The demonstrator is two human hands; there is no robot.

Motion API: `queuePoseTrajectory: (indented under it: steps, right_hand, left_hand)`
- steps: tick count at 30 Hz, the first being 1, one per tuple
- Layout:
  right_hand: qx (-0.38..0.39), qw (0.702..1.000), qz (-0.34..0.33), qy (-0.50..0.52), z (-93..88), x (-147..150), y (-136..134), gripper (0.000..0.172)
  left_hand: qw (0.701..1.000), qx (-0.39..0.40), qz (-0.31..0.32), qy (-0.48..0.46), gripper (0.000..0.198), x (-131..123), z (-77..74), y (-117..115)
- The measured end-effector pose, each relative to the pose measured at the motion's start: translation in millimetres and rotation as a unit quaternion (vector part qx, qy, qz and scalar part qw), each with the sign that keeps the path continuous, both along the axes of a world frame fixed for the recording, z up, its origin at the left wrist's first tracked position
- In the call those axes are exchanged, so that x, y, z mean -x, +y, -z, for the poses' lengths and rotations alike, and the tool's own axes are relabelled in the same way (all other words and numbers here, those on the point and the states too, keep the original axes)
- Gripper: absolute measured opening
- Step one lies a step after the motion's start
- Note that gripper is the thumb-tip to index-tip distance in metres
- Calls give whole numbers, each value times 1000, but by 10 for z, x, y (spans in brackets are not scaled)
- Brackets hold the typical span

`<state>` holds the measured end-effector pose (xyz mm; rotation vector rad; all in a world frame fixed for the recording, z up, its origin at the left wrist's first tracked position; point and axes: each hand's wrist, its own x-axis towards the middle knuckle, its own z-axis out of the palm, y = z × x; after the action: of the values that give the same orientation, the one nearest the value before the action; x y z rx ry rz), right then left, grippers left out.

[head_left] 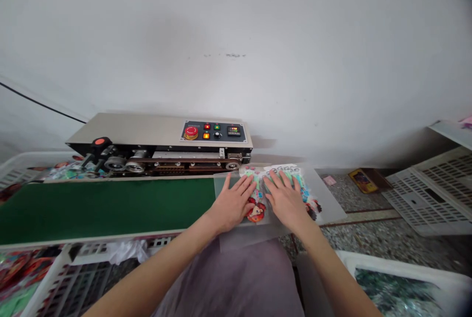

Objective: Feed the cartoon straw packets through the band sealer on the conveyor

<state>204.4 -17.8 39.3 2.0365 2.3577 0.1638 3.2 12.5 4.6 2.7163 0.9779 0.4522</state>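
Observation:
My left hand [229, 206] lies flat with its fingers spread on a clear plastic packet [257, 213], which is printed with a red-haired cartoon figure. Beside it, my right hand [286, 203] rests palm down, fingers apart, over a second printed packet [313, 207]. Both packets lie on a translucent sheet [328, 201] at the right end of the green conveyor belt [125, 209]. My hands partly cover the packets' prints. Behind the belt stands a band sealing machine [147, 128] with rollers and a lit control panel [214, 131].
White crates [66, 277] with colourful packets stand below the belt at left. A white tub [391, 265] holding clear plastic sits at lower right. Grey perforated crates [435, 194] and an open carton [368, 181] are on the speckled floor. The wall [295, 61] rises behind.

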Motion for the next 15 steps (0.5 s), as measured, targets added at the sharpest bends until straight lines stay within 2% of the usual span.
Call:
queuePoseTrajectory:
  steps: [6, 12, 13, 15]
  right_hand:
    - [8, 1000, -1, -2, 2, 9, 26, 46]
    - [-5, 1000, 3, 12, 46, 65, 31, 46]
    - [-13, 1000, 12, 17, 56, 94, 36, 47]
    - [-27, 999, 35, 26, 74, 161, 55, 49]
  left_hand:
    - [997, 6, -75, 7, 56, 52, 43, -95]
    - [979, -15, -191, 69, 55, 121, -125, -171]
    - [978, -22, -195, 75, 55, 99, -145, -183]
    - [983, -34, -161, 76, 56, 25, -139, -195]
